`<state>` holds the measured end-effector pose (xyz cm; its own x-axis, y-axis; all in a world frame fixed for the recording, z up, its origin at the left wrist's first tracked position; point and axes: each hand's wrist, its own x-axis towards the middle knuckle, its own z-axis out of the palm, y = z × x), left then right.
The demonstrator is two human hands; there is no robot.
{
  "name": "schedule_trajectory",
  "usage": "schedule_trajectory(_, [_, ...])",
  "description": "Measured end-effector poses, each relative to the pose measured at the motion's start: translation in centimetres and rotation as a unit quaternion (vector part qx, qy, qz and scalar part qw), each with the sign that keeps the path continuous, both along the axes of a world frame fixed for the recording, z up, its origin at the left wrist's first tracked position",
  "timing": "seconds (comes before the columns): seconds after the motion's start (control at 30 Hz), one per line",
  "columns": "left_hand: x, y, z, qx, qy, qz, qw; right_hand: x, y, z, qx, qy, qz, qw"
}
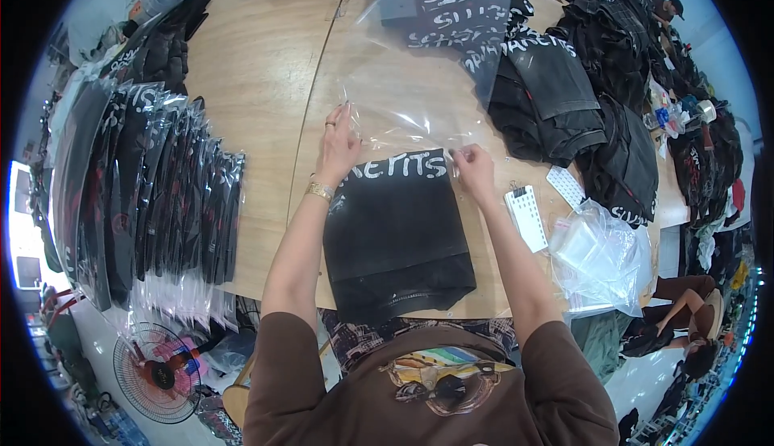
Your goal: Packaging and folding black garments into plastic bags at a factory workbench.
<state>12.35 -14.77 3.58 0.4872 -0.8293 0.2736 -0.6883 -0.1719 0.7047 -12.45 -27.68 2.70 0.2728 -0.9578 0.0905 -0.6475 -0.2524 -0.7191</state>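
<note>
A folded black garment (399,232) with white lettering lies flat on the wooden table in front of me. Beyond its far edge a large clear plastic bag (403,95) spreads over the tabletop, its mouth towards the garment. My left hand (342,141) pinches the bag's left side, close to the garment's far left corner. At the far right corner, my right hand (474,168) has its fingers closed on the bag's other edge. The far end of the bag overlaps a stack of lettered black garments (504,2).
Many bagged black garments (153,196) stand in a row on the left. Folded black trousers (548,91) pile up at the right. Nearer are a white sticker sheet (526,216) and loose clear bags (601,256). A fan (157,373) stands lower left; another person (685,317) is at lower right.
</note>
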Motion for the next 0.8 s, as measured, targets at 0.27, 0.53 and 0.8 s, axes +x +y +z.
schedule_trajectory(0.27, [-0.1,-1.2,-1.4,-0.108,-0.131,0.062,0.983,1.4,-3.5,-0.4,-0.161,0.106,0.108,0.975])
schedule_trajectory(0.53, [3.0,0.3,-3.7,0.025,-0.085,0.019,0.996,-1.1,2.2,0.9,-0.135,0.088,0.097,0.982])
schedule_trajectory(0.8, [2.4,2.7,-1.9,0.064,-0.059,0.023,0.996,-1.8,1.7,0.9,0.096,-0.081,0.102,0.987])
